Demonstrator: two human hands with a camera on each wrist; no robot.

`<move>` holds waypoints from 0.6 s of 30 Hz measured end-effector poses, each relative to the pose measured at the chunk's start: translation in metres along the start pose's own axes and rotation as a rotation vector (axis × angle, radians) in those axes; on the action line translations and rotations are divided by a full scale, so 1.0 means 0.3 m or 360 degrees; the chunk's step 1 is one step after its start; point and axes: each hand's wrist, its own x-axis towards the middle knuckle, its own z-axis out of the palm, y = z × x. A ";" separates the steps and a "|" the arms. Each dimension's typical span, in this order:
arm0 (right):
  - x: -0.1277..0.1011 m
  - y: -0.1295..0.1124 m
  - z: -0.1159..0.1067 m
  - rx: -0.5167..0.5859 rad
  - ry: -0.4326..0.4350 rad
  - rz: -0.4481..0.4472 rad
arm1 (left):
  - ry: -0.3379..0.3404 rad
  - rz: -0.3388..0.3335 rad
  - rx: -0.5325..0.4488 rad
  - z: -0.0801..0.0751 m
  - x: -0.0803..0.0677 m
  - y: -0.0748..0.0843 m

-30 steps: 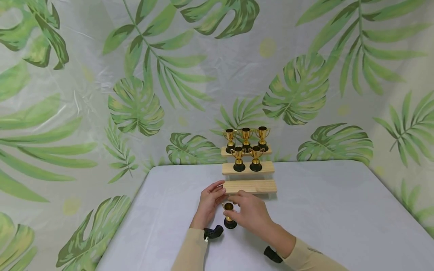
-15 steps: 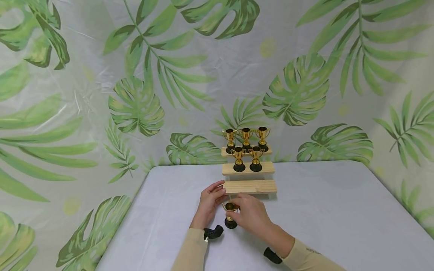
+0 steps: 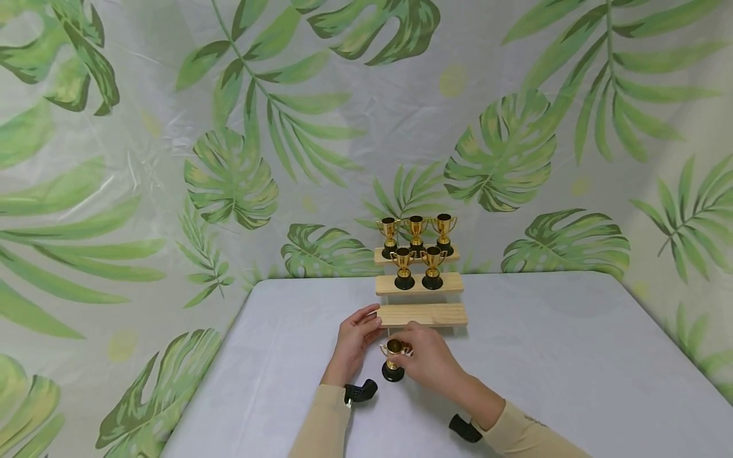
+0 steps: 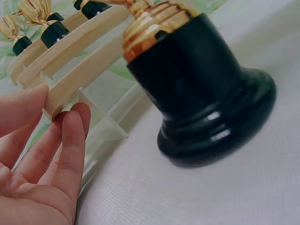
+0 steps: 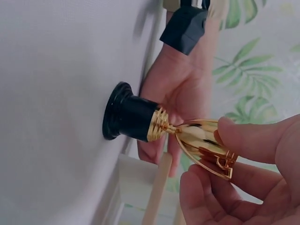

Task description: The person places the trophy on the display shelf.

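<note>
Now the right hand (image 3: pixel 431 361) pinches the gold trophy (image 3: pixel 393 360) standing on the surface (image 3: pixel 550 356). Left hand (image 3: pixel 352 343), fingers (image 4: pixel 70 140) straight, touches the wooden stand (image 3: pixel 422 315).

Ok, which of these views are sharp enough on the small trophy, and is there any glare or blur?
Head view: even soft light, trophy small but sharp. Left wrist view: its black base fills the frame, slightly soft, with small glints; left hand is sharp. Right wrist view: the gold cup shines with glare, and the right hand's fingers are close and blurred.
</note>
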 end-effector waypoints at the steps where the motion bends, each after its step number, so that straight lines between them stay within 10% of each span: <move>1: 0.001 0.001 -0.003 0.0004 0.0000 -0.0002 | -0.0002 0.0004 0.0002 0.000 0.000 0.000; 18: -0.012 0.023 -0.046 0.0008 0.0047 0.0035 | -0.0002 0.0030 -0.0037 0.005 -0.003 0.000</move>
